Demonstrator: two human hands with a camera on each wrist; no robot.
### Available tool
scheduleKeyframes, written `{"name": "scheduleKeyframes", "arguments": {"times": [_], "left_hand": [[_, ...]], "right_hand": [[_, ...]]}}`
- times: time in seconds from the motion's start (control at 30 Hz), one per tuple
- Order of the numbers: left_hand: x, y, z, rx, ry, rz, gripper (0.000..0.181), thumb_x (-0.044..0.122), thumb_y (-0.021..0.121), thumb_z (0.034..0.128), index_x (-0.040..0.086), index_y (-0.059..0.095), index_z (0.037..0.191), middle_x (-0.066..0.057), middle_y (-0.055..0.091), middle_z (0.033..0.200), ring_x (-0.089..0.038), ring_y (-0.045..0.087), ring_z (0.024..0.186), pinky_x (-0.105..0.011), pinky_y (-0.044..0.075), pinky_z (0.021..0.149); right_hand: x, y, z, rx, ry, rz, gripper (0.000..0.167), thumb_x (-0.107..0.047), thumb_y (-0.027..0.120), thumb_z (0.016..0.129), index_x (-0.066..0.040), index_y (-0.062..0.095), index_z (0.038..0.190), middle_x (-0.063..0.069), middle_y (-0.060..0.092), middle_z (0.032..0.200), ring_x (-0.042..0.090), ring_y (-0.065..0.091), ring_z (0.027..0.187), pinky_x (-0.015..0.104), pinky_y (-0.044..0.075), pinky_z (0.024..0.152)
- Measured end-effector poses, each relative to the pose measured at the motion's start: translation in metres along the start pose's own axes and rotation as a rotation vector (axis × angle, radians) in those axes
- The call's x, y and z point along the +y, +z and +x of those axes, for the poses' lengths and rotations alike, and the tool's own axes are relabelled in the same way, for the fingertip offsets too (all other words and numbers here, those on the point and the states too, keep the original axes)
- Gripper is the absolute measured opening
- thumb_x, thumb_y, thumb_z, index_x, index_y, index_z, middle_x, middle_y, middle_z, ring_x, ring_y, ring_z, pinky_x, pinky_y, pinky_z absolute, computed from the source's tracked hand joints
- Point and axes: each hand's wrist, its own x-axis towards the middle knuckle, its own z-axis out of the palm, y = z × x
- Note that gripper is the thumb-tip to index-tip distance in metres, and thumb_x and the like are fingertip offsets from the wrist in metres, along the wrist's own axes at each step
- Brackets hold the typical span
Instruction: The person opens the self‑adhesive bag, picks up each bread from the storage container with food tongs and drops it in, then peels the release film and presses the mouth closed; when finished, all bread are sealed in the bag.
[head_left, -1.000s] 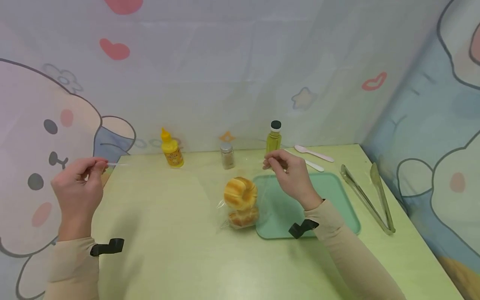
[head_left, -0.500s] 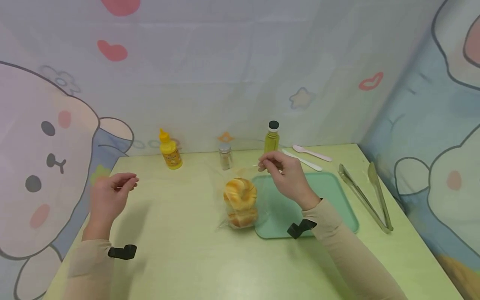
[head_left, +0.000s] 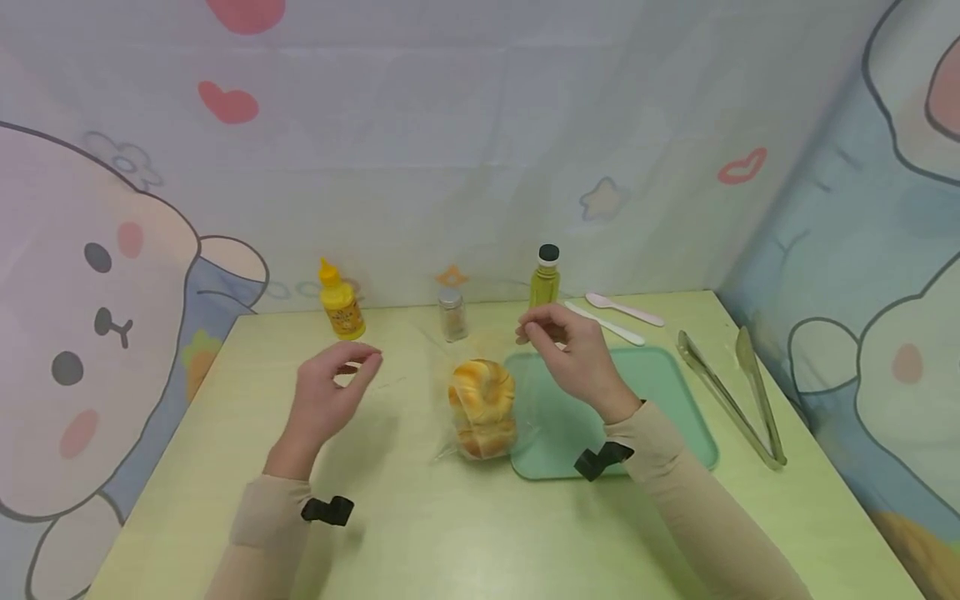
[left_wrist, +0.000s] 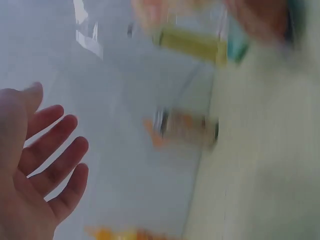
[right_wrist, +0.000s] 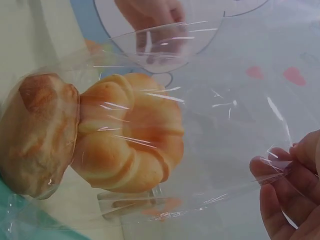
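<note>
A clear plastic bag [right_wrist: 215,107] hangs with two breads in it: a round golden swirl bun [head_left: 482,390] above a browner bread roll [head_left: 487,437]. My right hand [head_left: 566,346] pinches the bag's top edge between thumb and fingers, as the right wrist view [right_wrist: 295,185] shows. My left hand [head_left: 333,396] is in the air to the left of the bag, apart from it. In the left wrist view the left hand [left_wrist: 45,160] has loosely bent, spread fingers with nothing seen between them. That view is blurred.
Behind stand a yellow squeeze bottle [head_left: 342,307], a small shaker jar [head_left: 452,315] and a green oil bottle [head_left: 544,283]. A green tray [head_left: 660,417] lies under the right arm. Metal tongs [head_left: 731,404], a white plastic knife [head_left: 611,325] and a pink spoon [head_left: 626,309] lie at right.
My left hand has moved right toward the bag; a thin clear strip at its fingertips earlier is no longer seen there. The right hand and the bag have stayed nearly still.
</note>
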Motion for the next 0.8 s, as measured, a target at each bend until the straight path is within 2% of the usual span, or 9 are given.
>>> {"name": "scheduleKeyframes", "arguments": {"times": [0.13, 0.27, 0.37, 0.53, 0.7, 0.8], "left_hand": [[0.036, 0.026, 0.011, -0.087, 0.010, -0.113, 0.008, 0.013, 0.079, 0.0955, 0.009, 0.078, 0.102, 0.000, 0.077, 0.097, -0.016, 0.072, 0.087, -0.036, 0.063, 0.071], [0.052, 0.040, 0.020, -0.077, 0.009, -0.143, 0.004, 0.012, 0.080, 0.0944, 0.013, 0.079, 0.098, 0.000, 0.077, 0.093, -0.015, 0.072, 0.081, -0.036, 0.062, 0.067], [0.053, 0.043, 0.021, -0.048, -0.016, -0.179, 0.002, 0.010, 0.079, 0.0947, 0.010, 0.080, 0.096, -0.001, 0.078, 0.091, -0.016, 0.073, 0.080, -0.031, 0.061, 0.069], [0.044, 0.043, 0.016, -0.006, -0.135, -0.301, 0.008, 0.013, 0.078, 0.0972, 0.007, 0.082, 0.095, -0.004, 0.079, 0.091, -0.013, 0.072, 0.078, -0.022, 0.059, 0.070], [0.038, 0.038, 0.014, 0.009, -0.165, -0.470, 0.009, 0.008, 0.073, 0.0996, 0.003, 0.080, 0.098, -0.014, 0.079, 0.094, -0.015, 0.074, 0.079, -0.026, 0.062, 0.075], [0.038, 0.035, 0.015, -0.003, -0.169, -0.574, 0.011, 0.006, 0.070, 0.1016, -0.003, 0.076, 0.100, -0.014, 0.079, 0.104, -0.016, 0.076, 0.092, -0.031, 0.062, 0.085]], "right_hand": [[-0.001, 0.001, 0.001, 0.000, 0.000, 0.016, 0.013, -0.009, 0.062, 0.106, -0.003, 0.073, 0.110, 0.007, 0.077, 0.099, 0.022, 0.075, 0.090, 0.025, 0.059, 0.082], [-0.002, 0.001, 0.002, -0.006, -0.001, 0.025, 0.014, -0.010, 0.062, 0.106, -0.001, 0.072, 0.111, 0.006, 0.077, 0.098, 0.024, 0.076, 0.091, 0.025, 0.059, 0.083], [0.000, -0.001, 0.002, 0.001, 0.014, 0.025, 0.014, -0.011, 0.063, 0.106, -0.001, 0.072, 0.111, 0.007, 0.078, 0.097, 0.024, 0.076, 0.091, 0.025, 0.059, 0.082], [0.004, -0.009, 0.000, 0.052, 0.099, 0.079, 0.013, -0.012, 0.063, 0.107, -0.003, 0.072, 0.109, 0.012, 0.076, 0.098, 0.016, 0.073, 0.087, 0.028, 0.060, 0.080], [0.007, -0.016, -0.001, 0.076, 0.186, 0.183, 0.016, -0.013, 0.063, 0.107, 0.001, 0.070, 0.111, 0.017, 0.075, 0.104, 0.018, 0.073, 0.092, 0.033, 0.061, 0.083], [0.007, -0.018, 0.000, 0.067, 0.204, 0.235, 0.017, -0.012, 0.062, 0.107, 0.003, 0.068, 0.112, 0.019, 0.074, 0.106, 0.023, 0.074, 0.096, 0.033, 0.062, 0.085]]}}
